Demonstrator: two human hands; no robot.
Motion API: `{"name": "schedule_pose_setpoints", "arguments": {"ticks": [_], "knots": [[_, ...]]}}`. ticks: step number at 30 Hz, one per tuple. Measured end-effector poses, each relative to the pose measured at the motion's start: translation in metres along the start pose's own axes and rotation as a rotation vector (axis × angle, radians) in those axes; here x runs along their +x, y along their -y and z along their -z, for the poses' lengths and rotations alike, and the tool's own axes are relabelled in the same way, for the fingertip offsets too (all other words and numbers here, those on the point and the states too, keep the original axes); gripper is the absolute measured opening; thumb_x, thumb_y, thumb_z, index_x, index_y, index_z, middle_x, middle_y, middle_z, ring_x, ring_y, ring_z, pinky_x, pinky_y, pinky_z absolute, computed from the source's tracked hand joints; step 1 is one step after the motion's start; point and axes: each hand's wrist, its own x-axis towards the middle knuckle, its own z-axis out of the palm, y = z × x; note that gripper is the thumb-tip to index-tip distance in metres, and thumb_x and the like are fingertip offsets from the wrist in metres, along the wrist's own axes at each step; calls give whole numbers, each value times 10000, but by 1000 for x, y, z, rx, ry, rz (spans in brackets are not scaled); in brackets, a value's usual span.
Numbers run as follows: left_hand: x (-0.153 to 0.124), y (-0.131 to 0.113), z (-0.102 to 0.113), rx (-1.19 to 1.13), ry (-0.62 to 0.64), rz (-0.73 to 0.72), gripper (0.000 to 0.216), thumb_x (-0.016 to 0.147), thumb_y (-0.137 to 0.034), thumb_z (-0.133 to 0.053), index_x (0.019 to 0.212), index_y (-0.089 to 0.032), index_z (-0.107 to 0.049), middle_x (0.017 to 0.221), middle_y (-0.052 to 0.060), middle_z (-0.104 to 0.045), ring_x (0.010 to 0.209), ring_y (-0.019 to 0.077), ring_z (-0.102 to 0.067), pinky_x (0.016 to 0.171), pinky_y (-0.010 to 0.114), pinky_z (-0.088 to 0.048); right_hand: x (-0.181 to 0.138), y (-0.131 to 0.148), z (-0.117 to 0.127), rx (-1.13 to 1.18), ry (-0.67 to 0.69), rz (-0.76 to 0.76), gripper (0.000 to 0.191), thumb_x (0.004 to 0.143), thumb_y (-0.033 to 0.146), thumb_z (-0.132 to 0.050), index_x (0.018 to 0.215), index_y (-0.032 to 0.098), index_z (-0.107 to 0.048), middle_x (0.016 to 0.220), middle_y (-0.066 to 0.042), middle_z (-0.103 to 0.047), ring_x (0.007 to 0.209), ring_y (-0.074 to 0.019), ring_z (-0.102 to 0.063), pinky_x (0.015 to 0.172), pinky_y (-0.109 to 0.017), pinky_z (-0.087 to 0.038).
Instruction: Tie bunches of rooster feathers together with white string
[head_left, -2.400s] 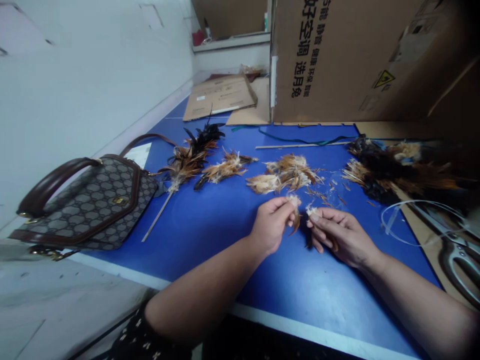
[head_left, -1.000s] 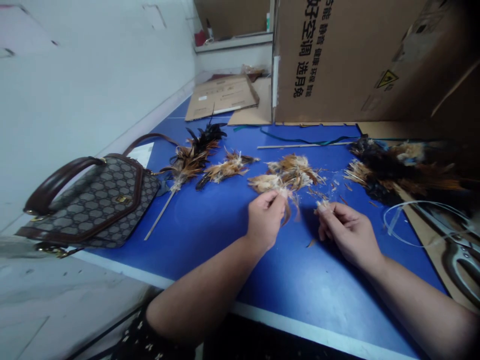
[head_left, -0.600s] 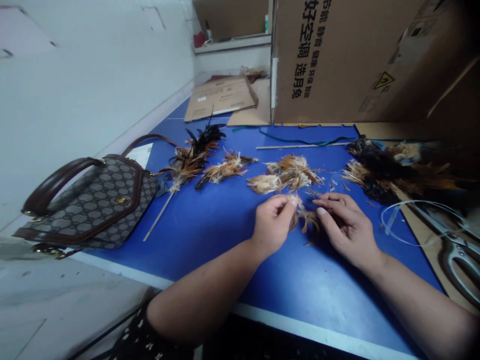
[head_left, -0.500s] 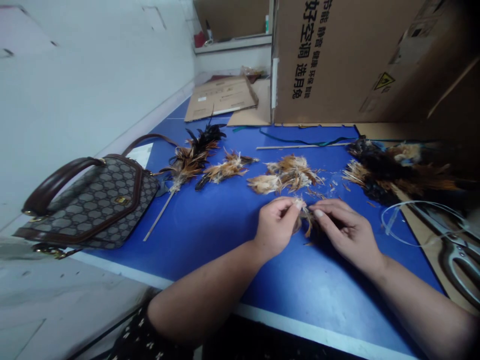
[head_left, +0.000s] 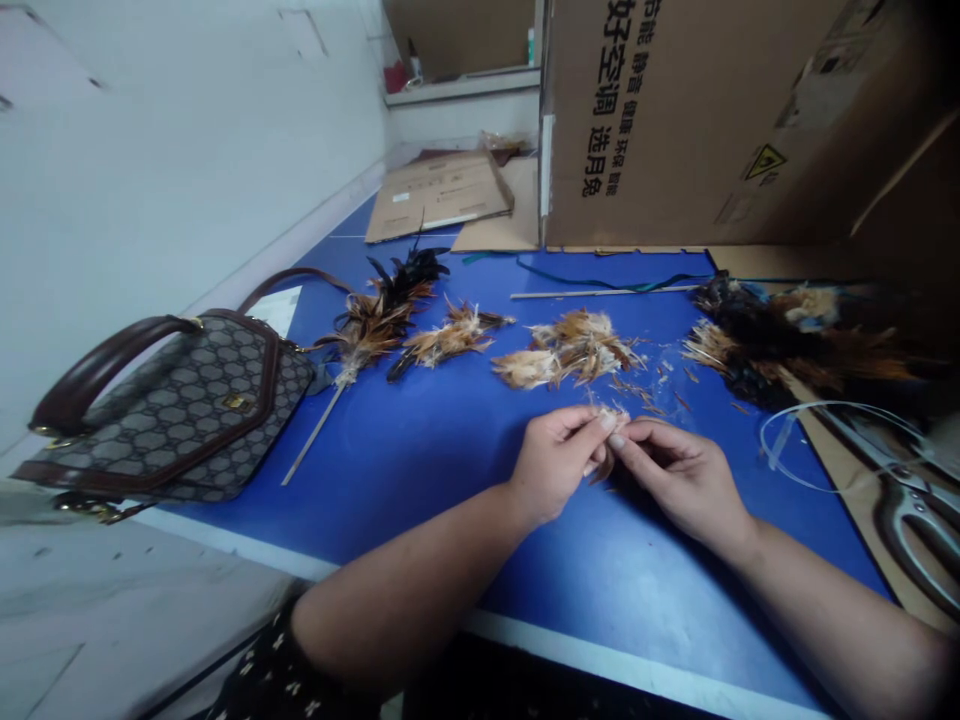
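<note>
My left hand [head_left: 556, 458] pinches a small feather [head_left: 615, 420], pale and fluffy at the top, between thumb and fingers. Against it, with fingertips closed on the same feather, is my right hand [head_left: 679, 475]. A brown tip shows below the fingers; the rest is hidden by them. Just beyond the hands lies a pile of tan and brown feathers [head_left: 589, 345]. Left of that is a smaller feather bunch [head_left: 450, 338]. Farther left, a stick carries brown and black feathers [head_left: 382, 310]. Loose feather scraps [head_left: 645, 398] are scattered above my right hand.
A patterned handbag [head_left: 187, 400] stands at the left on the blue table [head_left: 420, 480]. Dark feathers [head_left: 780, 335] are heaped at the right, near scissors [head_left: 911, 510] and a clear plastic loop [head_left: 772, 455]. A large cardboard box [head_left: 690, 130] rises behind, with a thin stick [head_left: 555, 295] before it.
My right hand has moved slightly left, so the fingertips of both hands now meet at the feather. Less of the feather shows below them.
</note>
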Motion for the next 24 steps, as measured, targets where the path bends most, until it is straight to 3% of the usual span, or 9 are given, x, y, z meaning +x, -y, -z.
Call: {"name": "schedule_pose_setpoints", "arguments": {"ticks": [5,11,24], "knots": [[3,3,2,-65,6,18,387,901,-489,-796,943,-108,-745,624,-27,-536,528,72,-429,522,245,-306,-1,-1,0,9,-60,-10,232,980,457,-752,922,236,-794,867,-52,-773,732,-193,-682,716,-321,-567],[1,0,0,-74,18,22,432,898,-505,-800,740,-146,-618,609,-28,-521,535,70,-426,549,257,-313,-2,-8,1,15,-104,-16,239,966,471,-767,941,234,-791,850,-42,-769,711,-180,-674,703,-304,-566],[1,2,-1,-35,-10,40,397,845,-498,-842,875,-118,-733,611,-28,-531,530,74,-429,520,248,-315,2,6,-2,-11,23,-33,302,970,528,-742,890,245,-813,853,-66,-798,706,-211,-705,750,-352,-599]]}}
